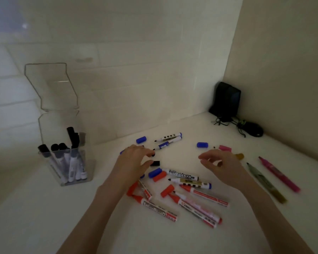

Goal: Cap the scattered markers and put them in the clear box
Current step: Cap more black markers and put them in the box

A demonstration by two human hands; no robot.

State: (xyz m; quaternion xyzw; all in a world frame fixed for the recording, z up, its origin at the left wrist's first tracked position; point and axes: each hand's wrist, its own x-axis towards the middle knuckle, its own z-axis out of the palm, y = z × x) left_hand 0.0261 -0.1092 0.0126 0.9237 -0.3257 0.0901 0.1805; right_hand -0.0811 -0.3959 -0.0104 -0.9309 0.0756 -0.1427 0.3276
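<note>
Dim room, low light — white tiled wall (128,57) at the back meets a plain beige side wall (286,57) in the right corner. White tabletop (35,213) below; in the corner, a black speaker (226,98), tangled cables (226,121) and a black mouse (253,129).

**Two Bare Forearms, Nothing Worn**

Both arms come into view from the lower edge, uncovered from the forearm to the fingertips. The left hand (134,160) carries no ring, band or watch that shows. The right hand (221,166) is likewise plain, with no sleeve cuff anywhere along its forearm. Fingers are slender; dim light and blur hide the nails.
</note>
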